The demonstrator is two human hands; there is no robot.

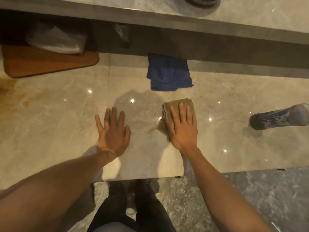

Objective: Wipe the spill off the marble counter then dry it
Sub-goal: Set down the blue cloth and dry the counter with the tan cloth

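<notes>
Now the right hand (182, 126) lies flat, fingers spread, pressing a folded tan cloth (177, 106) onto the marble counter (50, 131), beside a faint streak of spill (153, 129). The left hand (112, 131) rests open, palm down on bare marble, well apart and holding nothing. A folded blue cloth (168, 72) waits beyond, a dark printed bottle (277, 117) far right.

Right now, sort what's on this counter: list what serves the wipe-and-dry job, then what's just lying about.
For the job:
- folded tan cloth pressed flat under the right hand
- folded blue cloth, untouched
- beige marble counter
- left hand, flat on the marble

Lying about:
- orange-brown board
- dark patterned tumbler, at the right
- clear plastic bag
</notes>
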